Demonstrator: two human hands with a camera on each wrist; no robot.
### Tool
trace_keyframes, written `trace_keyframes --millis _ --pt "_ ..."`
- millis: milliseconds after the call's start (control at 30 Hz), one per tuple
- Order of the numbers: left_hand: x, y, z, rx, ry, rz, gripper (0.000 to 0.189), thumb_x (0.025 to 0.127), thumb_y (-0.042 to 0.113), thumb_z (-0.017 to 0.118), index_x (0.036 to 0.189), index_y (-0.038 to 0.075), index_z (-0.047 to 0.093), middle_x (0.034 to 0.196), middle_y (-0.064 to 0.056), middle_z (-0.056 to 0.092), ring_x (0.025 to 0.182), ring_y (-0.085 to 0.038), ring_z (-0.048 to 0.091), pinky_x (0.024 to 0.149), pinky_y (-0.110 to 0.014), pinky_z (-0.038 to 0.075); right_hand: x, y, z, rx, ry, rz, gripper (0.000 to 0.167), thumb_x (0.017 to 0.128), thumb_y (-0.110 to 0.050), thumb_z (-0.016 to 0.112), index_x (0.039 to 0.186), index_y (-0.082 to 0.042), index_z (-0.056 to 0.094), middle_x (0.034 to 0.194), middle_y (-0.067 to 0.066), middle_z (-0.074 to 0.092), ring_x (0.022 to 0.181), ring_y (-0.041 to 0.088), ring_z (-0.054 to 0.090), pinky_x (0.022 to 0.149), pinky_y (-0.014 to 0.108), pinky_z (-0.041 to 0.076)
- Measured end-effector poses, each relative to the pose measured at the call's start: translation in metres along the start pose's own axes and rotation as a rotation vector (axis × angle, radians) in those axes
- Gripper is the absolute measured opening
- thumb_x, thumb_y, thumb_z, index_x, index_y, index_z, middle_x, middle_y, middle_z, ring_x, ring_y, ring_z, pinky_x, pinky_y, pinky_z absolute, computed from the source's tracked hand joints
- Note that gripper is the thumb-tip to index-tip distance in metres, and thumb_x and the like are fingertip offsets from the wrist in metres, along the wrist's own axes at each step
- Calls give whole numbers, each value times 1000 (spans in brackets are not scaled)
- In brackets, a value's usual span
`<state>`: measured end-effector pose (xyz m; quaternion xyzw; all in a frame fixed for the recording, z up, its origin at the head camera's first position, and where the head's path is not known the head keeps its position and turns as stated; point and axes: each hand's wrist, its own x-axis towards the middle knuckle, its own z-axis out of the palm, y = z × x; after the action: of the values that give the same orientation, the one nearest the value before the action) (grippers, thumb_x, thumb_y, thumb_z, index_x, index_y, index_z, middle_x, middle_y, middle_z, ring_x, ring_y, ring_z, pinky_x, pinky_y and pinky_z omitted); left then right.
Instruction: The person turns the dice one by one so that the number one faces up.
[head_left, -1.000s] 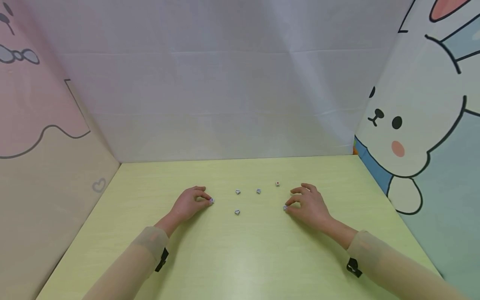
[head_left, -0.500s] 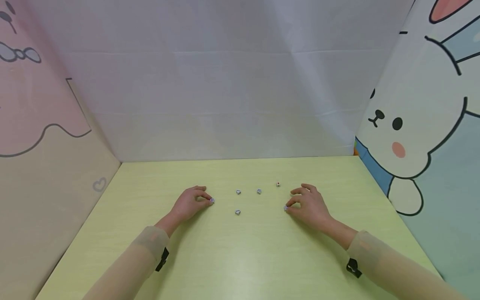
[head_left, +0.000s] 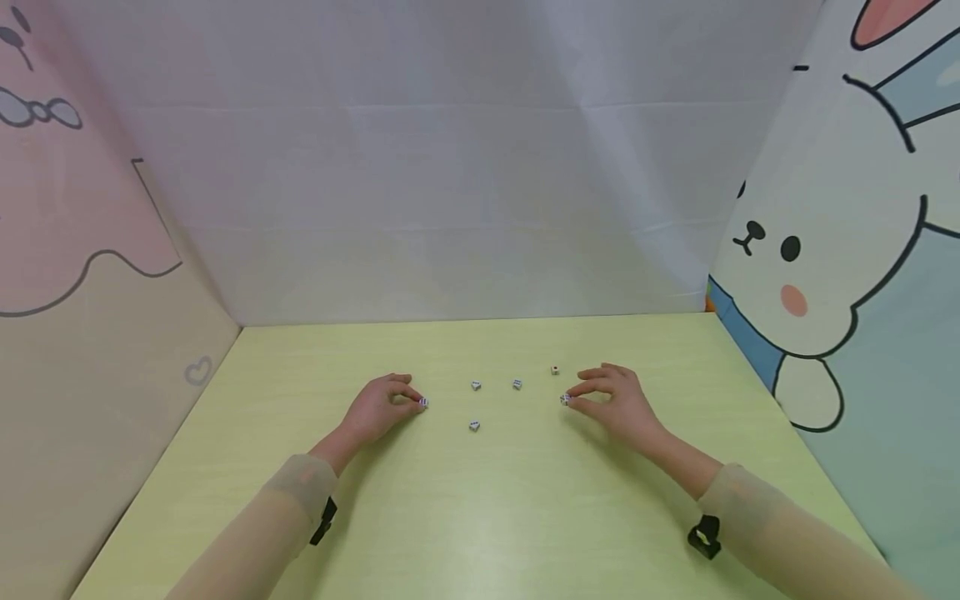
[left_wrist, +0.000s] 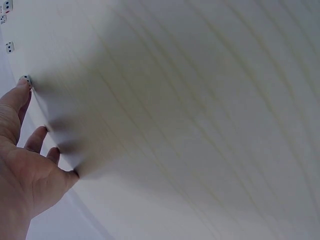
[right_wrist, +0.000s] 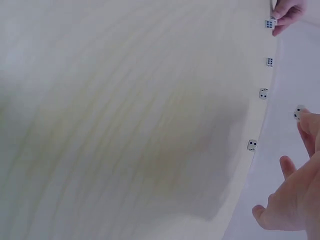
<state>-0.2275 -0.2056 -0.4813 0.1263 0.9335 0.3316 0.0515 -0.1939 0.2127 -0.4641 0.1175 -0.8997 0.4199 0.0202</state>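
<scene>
Between thumb and forefinger, my left hand (head_left: 384, 404) pinches a small white die (head_left: 423, 403) close over the table, left of the loose dice. In the left wrist view its other fingertips (left_wrist: 76, 174) reach down to the tabletop. On the right side, my right hand (head_left: 615, 404) pinches another white die (head_left: 566, 400) at its fingertips, raised above the table. Several dice lie loose between the hands: one at the front (head_left: 474, 426), a die at the back left (head_left: 476, 386), a die in the middle (head_left: 517, 384), and a die with a red pip (head_left: 555, 370).
The pale wooden table (head_left: 480, 517) runs back to a white sheet (head_left: 450, 208). A pink and beige panel (head_left: 97, 317) stands on the left, and a panel with a cartoon rabbit (head_left: 825, 275) on the right.
My right hand has lifted its die from the table, moving it slightly up and to the left. The left hand and the loose dice have stayed in place.
</scene>
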Motion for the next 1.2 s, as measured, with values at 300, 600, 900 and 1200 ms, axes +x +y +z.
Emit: trace_keyframes --millis 300,600,900,1200 --pt "1 -1 1 -6 3 -7 15 94 24 77 103 13 80 148 -21 53 147 -45 32 119 -62 23 0 -1 -2 290 -14 122 32 93 -30 78 116 -8 78 142 17 60 141 35 43 116 59 29" --pt "1 -3 2 -6 -3 -16 15 94 25 77 104 15 80 150 -19 52 148 -43 32 120 -60 22 2 5 2 247 -15 126 31 92 -28 78 114 -5 78 143 21 57 142 41 39 117 60 24" --pt "3 -5 3 -11 -8 -15 15 94 25 77 104 15 80 150 -18 52 148 -43 32 120 -60 22 -2 22 13 14 -37 130 20 92 -30 78 104 -15 82 148 21 52 148 51 13 117 68 10" --pt "3 -4 2 -22 -12 -25 15 94 25 77 104 15 80 151 -18 52 148 -42 31 120 -59 22 -6 26 18 -41 -21 58 12 88 -27 82 97 -19 83 148 25 51 147 51 16 117 66 12"
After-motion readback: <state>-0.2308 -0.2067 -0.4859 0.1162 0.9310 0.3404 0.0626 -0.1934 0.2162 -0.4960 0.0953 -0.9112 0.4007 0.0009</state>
